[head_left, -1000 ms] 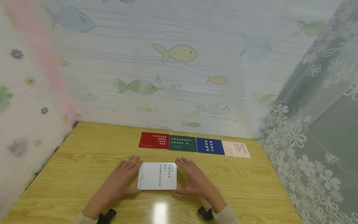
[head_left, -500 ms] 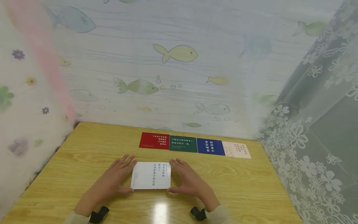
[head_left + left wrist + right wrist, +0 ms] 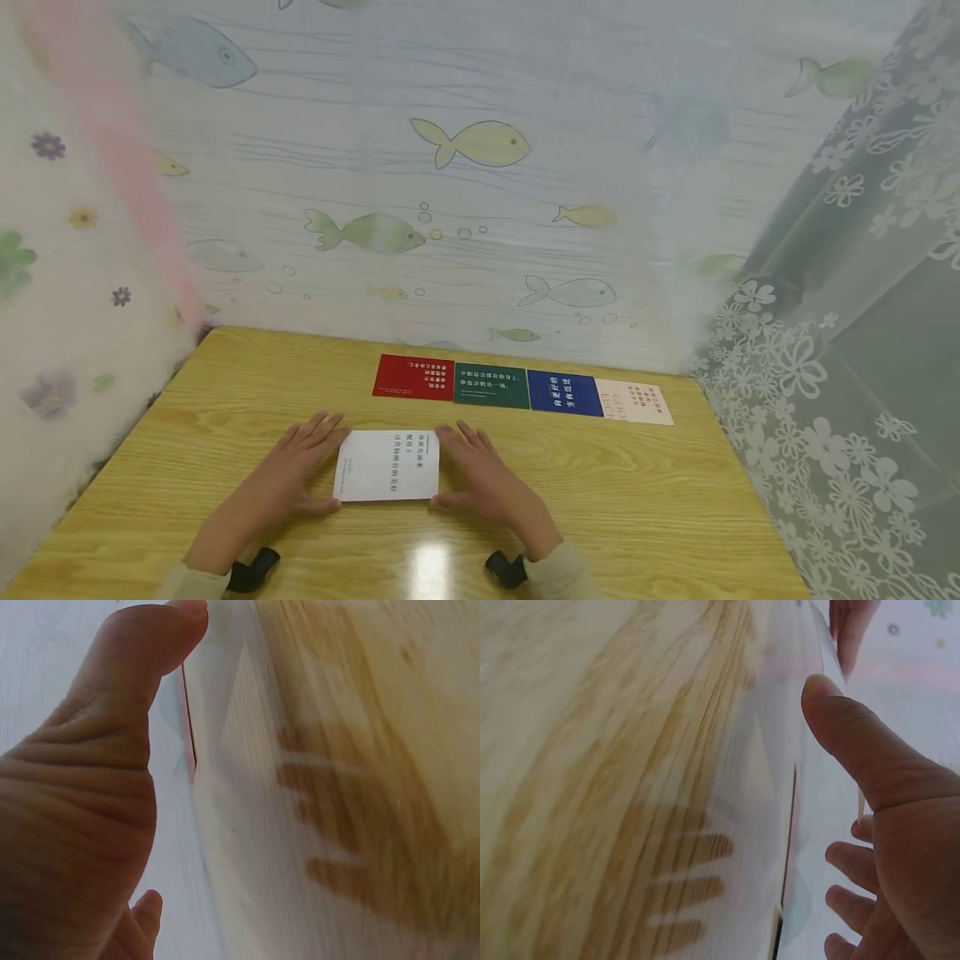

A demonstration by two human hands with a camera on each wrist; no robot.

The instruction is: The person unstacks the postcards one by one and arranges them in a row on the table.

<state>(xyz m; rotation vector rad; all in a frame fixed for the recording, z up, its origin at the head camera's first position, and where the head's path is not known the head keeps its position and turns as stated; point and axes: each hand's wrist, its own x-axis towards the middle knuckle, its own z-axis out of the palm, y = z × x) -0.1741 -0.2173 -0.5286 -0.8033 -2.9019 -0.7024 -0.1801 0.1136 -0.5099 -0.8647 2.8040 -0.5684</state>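
Observation:
A white card (image 3: 386, 467) with dark Chinese lettering spans the space between my two hands in the head view. My left hand (image 3: 281, 475) holds its left side, thumb near the front corner and index finger near the back one. On the opposite side, my right hand (image 3: 483, 479) grips it the same way. The right wrist view shows the card (image 3: 827, 649) as a thin sheet at the thumb tip, above the tabletop, with the left hand's fingers (image 3: 850, 634) beyond. In the left wrist view the thumb (image 3: 124, 667) covers most of the holding spot.
Along the table's back lies a row of cards: red (image 3: 413, 377), green (image 3: 491, 386), blue (image 3: 565, 392) and pale pink (image 3: 636, 402). Behind the wooden table (image 3: 637, 500) hangs a fish-print cloth (image 3: 465, 250). A lace curtain (image 3: 847, 450) borders the right side.
Both hands have shifted left together, carrying the white card with them and slightly toward the back. The row of coloured cards has stayed in place.

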